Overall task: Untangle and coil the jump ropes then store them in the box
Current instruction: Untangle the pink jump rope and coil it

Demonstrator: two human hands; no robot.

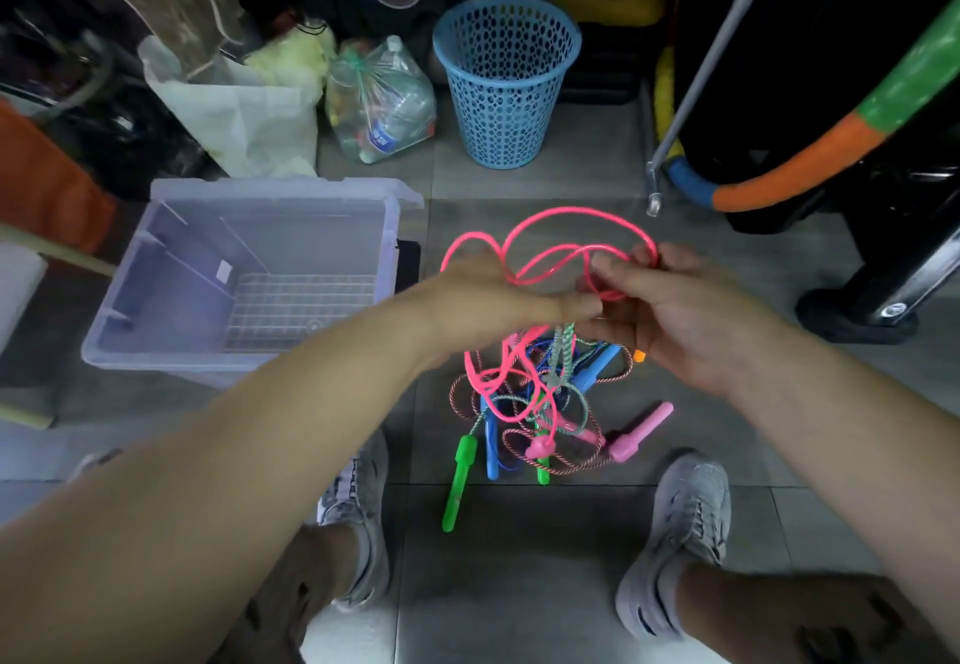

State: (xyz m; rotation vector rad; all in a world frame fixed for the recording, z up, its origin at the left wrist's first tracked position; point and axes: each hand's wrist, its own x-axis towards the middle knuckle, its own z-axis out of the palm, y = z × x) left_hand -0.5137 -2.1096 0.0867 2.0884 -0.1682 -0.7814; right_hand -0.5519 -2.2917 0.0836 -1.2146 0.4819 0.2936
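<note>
Both hands hold loops of a bright pink jump rope above the floor. My left hand grips the pink loops from the left. My right hand pinches them from the right, fingers curled round the cord. Below the hands lies a tangled heap of ropes on the grey tiles: pink, blue and braided cords with a green handle, a blue handle and a pink handle. The pink cord runs down into this heap. A clear plastic box stands open at the left.
A blue mesh basket stands behind the ropes. Bags and a plastic bottle sack crowd the back left. A foam-wrapped hoop and a metal pole lean at the right. My two grey shoes flank the heap.
</note>
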